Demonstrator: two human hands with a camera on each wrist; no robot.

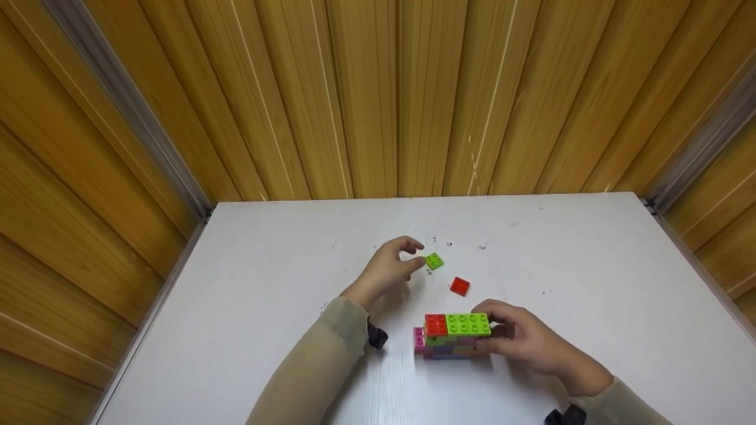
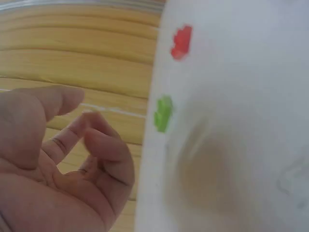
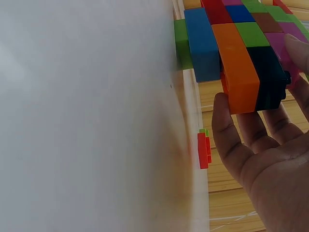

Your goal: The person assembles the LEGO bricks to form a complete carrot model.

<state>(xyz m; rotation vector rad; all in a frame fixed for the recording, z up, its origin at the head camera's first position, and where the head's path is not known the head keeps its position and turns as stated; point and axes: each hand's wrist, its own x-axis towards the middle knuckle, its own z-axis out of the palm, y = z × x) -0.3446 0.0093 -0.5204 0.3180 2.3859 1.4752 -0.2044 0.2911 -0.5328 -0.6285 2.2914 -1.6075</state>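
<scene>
**A block wall is partly built, and two loose bricks wait**

A person sits at a white surface (image 1: pixel 266 283) and works with toy bricks.

The right hand (image 1: pixel 525 342) grasps the block wall (image 1: pixel 452 336) from its 3 o'clock side. The fingers curl round the end of it and keep it steady. The wall stands on the surface, close to the person. It has many colours. On top there is a red brick at the 9 o'clock end and green bricks next to it. Lower down I see pink and purple. The right wrist view shows more of the wall (image 3: pixel 236 53), with blue, orange, dark and pink bricks.

The left hand (image 1: pixel 387 268) is out at about 11 o'clock from the wall. It holds nothing. Its thumb and fingers are bent and parted, just beside a small green brick (image 1: pixel 434 261). I cannot tell if a fingertip touches the brick. In the left wrist view the fingers (image 2: pixel 91 145) are curled with nothing in them, and the green brick (image 2: pixel 163 113) lies a little way off.

A small red brick (image 1: pixel 459 286) lies between the green brick and the wall.

I think much of the building is done, as the wall already has several layers. The green brick and the red brick are left, not yet joined on.
</scene>
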